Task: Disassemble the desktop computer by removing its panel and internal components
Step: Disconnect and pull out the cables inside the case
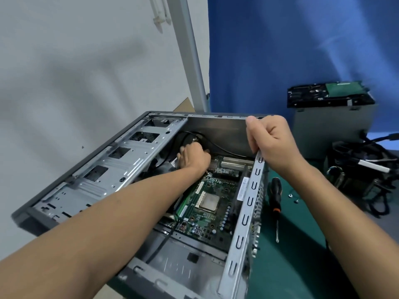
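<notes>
My right hand (274,143) clamps the stiff, sharp-edged PC case (248,203) rim on the green mat (291,244), left hand (194,157) fisted round limp black cables (186,137) inside; I'd pull by the plug, as the mobo (211,190) looks fragile.

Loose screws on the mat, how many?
2. One screw and another lie close together on the green mat, right of the screwdriver. More may hide behind the case.

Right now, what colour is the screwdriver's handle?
Black with orange bands, on the screwdriver lying on the green mat; seen in the head view.
</notes>
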